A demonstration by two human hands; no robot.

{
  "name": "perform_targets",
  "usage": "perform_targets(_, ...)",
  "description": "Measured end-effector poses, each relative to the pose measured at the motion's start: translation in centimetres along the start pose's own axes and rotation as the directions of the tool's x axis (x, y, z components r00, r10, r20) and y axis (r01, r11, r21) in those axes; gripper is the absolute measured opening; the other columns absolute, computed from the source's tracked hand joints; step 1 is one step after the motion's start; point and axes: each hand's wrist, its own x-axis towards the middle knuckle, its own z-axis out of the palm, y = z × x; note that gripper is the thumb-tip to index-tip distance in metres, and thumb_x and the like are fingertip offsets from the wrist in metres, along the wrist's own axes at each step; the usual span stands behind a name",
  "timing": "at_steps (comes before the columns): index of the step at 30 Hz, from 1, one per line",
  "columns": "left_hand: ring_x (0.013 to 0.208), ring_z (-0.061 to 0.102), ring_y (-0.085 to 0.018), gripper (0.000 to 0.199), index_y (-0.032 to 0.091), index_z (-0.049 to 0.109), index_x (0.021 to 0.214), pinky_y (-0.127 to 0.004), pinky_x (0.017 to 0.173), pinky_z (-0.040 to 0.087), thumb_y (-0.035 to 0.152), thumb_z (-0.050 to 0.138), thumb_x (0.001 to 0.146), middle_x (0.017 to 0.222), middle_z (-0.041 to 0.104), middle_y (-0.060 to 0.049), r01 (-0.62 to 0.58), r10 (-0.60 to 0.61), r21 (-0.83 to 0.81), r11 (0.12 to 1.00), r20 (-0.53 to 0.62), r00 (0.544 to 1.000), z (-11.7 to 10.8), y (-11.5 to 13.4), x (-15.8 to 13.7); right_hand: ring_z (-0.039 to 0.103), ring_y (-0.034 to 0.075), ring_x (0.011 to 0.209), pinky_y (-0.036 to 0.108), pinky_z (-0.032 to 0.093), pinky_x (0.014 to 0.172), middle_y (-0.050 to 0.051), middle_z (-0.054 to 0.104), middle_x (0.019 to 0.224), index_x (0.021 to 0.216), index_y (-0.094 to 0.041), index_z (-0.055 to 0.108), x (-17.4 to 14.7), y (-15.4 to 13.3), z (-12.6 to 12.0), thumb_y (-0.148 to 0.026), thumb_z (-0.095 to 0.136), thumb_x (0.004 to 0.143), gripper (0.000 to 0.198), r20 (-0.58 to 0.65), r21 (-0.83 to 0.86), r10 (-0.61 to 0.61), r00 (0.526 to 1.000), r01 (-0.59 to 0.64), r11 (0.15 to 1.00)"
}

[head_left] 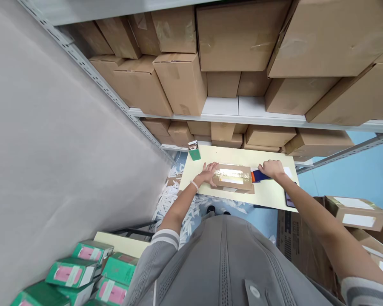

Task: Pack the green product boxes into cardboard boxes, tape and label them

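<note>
Carton (235,173) lies on the worktop (268,196); left hand (208,173), spread wide, touches its left end; right hand (272,168) holds a blue tool (259,176) at its right end.

Carton (232,176) is lying on table (270,196), left hand (208,173) resting at its left end, right hand (272,168) holding tool (258,176) at its right. Small box (194,151) is standing far-left, phone (290,199) is lying right, shelf (220,117) is running behind.

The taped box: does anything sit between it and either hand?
Nothing visible separates the left hand from the taped box; the right hand holds a blue tool between itself and the box.
</note>
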Motion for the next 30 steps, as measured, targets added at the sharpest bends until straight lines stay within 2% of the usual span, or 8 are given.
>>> perform_targets(3,0.151,0.003,-0.041,0.154,0.012,-0.002,0.157,-0.061,0.116,-0.011,0.069,0.081,0.04,0.163,0.007,-0.026,0.018,-0.019,0.034,0.999,0.017,1.0,0.0,0.2,0.2,0.068,0.03,0.099,0.036,0.045,0.081,0.022,0.072,0.106,0.097,-0.01,0.076,0.8,-1.2,-0.7,-0.036,0.043,0.094,0.042,0.015,0.02,0.037,0.999,-0.038,0.999)
perform_targets(7,0.151,0.002,-0.041,0.155,0.013,-0.004,0.157,-0.061,0.116,-0.01,0.071,0.081,0.041,0.163,0.008,-0.026,0.016,-0.016,0.026,1.0,0.001,1.0,0.0,0.4,0.1,0.069,0.03,0.099,0.035,0.047,0.08,0.021,0.071,0.107,0.102,-0.011,0.075,1.4,-0.5,-0.1,-0.036,0.048,0.09,0.039,0.048,0.113,0.175,0.983,-0.18,0.977)
perform_targets(12,0.151,0.002,-0.042,0.155,0.014,-0.003,0.157,-0.06,0.117,-0.009,0.073,0.081,0.04,0.163,0.009,-0.026,0.001,-0.002,-0.009,1.0,-0.019,1.0,0.2,0.5,0.0,0.07,0.031,0.1,0.036,0.051,0.077,0.022,0.072,0.104,0.106,-0.011,0.074,1.0,0.2,2.4,-0.037,0.053,0.085,0.04,0.16,0.256,0.362,0.918,-0.393,0.883)
perform_targets(16,0.15,0.005,-0.043,0.153,0.015,0.001,0.157,-0.06,0.117,-0.011,0.071,0.082,0.04,0.163,0.01,-0.025,0.01,-0.012,-0.054,0.999,-0.04,0.999,0.3,0.5,0.0,0.071,0.033,0.097,0.037,0.053,0.073,0.024,0.072,0.101,0.108,-0.009,0.074,-0.4,0.2,5.2,-0.036,0.052,0.084,0.042,0.249,0.334,0.401,0.882,-0.466,0.819)
perform_targets(20,0.15,0.008,-0.042,0.151,0.017,0.005,0.158,-0.059,0.117,-0.012,0.069,0.084,0.041,0.163,0.013,-0.023,-0.003,-0.004,-0.093,0.996,-0.075,0.997,0.3,0.4,-0.2,0.07,0.039,0.095,0.046,0.054,0.074,0.029,0.071,0.099,0.107,-0.005,0.074,-1.6,3.6,7.9,-0.048,0.047,0.083,0.056,0.229,0.411,0.545,0.807,-0.588,0.697)
perform_targets(24,0.15,0.006,-0.043,0.151,0.019,0.005,0.158,-0.059,0.117,-0.013,0.07,0.084,0.039,0.163,0.013,-0.022,0.005,-0.013,-0.123,0.992,-0.068,0.998,0.2,0.3,-0.1,0.069,0.042,0.093,0.048,0.054,0.07,0.031,0.07,0.099,0.098,-0.006,0.077,-3.0,6.5,9.8,-0.053,0.041,0.083,0.061,0.198,0.508,0.61,0.767,-0.613,0.606)
perform_targets(27,0.15,0.005,-0.043,0.153,0.018,0.002,0.158,-0.059,0.117,-0.013,0.07,0.084,0.039,0.163,0.011,-0.023,0.012,-0.017,-0.126,0.992,-0.044,0.999,0.2,0.3,0.0,0.069,0.042,0.093,0.046,0.054,0.071,0.031,0.071,0.096,0.093,-0.008,0.078,-4.5,5.8,11.4,-0.055,0.041,0.083,0.061,0.227,0.607,0.621,0.75,-0.608,0.512)
perform_targets(30,0.151,0.005,-0.043,0.153,0.018,0.001,0.158,-0.059,0.118,-0.011,0.07,0.084,0.04,0.163,0.01,-0.023,0.011,-0.016,-0.119,0.993,-0.036,0.999,0.3,0.2,-0.1,0.069,0.041,0.09,0.045,0.054,0.072,0.029,0.071,0.082,0.085,-0.009,0.077,-6.4,3.6,13.7,-0.057,0.039,0.084,0.061,0.267,0.697,0.627,0.732,-0.596,0.399)
